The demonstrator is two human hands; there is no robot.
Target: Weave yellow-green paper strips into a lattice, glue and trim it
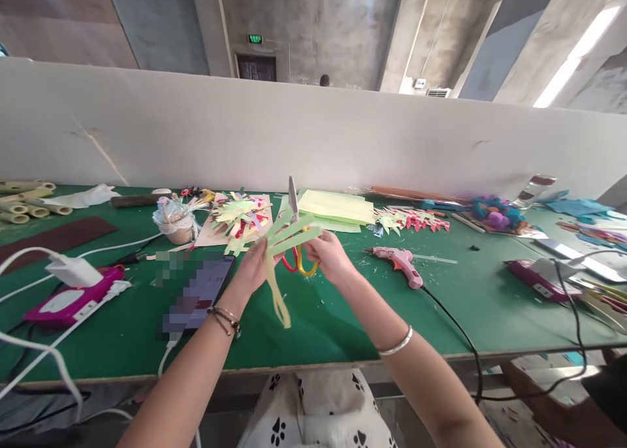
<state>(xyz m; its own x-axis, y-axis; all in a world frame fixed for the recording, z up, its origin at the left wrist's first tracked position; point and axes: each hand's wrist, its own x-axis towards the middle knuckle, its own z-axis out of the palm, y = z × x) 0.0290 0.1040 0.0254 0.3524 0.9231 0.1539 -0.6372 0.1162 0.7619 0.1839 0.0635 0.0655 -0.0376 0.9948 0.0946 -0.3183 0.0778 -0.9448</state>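
Note:
Pale green paper strips fan out from the fingers of my left hand, with a looped yellowish strip hanging below. My right hand is closed around the scissors, which have red and yellow handles; their grey blades point up and away behind the strips. The strips partly hide the scissors and my fingertips. Behind my hands lies a stack of pale yellow-green paper sheets. Cut paper pieces in several colours lie on a pink sheet to the left.
A pink glue gun with a black cable lies right of my hands. To the left are a phone, a wrapped pot and a magenta power strip. Another power strip and coloured pompoms sit at right.

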